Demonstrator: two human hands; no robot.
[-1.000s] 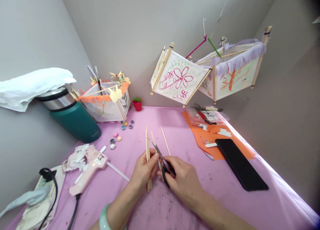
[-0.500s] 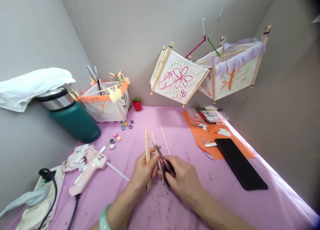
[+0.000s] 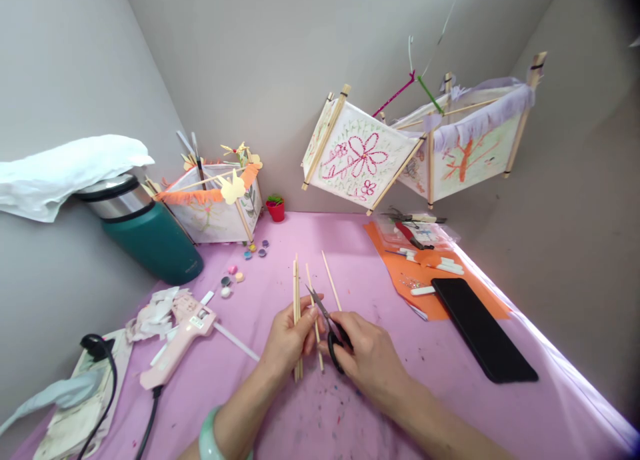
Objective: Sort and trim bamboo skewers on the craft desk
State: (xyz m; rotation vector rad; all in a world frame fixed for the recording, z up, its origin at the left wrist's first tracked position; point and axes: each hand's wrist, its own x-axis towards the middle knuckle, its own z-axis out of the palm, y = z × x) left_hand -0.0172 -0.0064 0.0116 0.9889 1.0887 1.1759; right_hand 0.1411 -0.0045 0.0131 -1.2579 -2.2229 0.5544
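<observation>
My left hand (image 3: 293,330) is closed round several thin wooden sticks (image 3: 297,287) held upright as a bundle. One separate stick (image 3: 319,343) stands slightly tilted between my two hands, by the left fingertips. My right hand (image 3: 365,353) grips the black handles of a pair of scissors (image 3: 323,307); the blades point up and left across the separate stick. Whether the blades touch it cannot be made out. Another stick (image 3: 331,278) lies on the pink-purple cloth (image 3: 345,237) just beyond the scissors.
At left are a pink glue gun (image 3: 185,330), a power strip (image 3: 83,397), a teal bottle (image 3: 155,240) and small paint pots. A fabric lantern (image 3: 210,213) and red pot (image 3: 275,209) stand behind. Decorated panels (image 3: 360,157) hang above; a black phone (image 3: 483,330) and orange sheets (image 3: 395,273) lie right.
The separate stick between my hands has tilted a little, its lower end shifting left. My hands keep nearly the same place and hold. The whole view has shifted slightly.
</observation>
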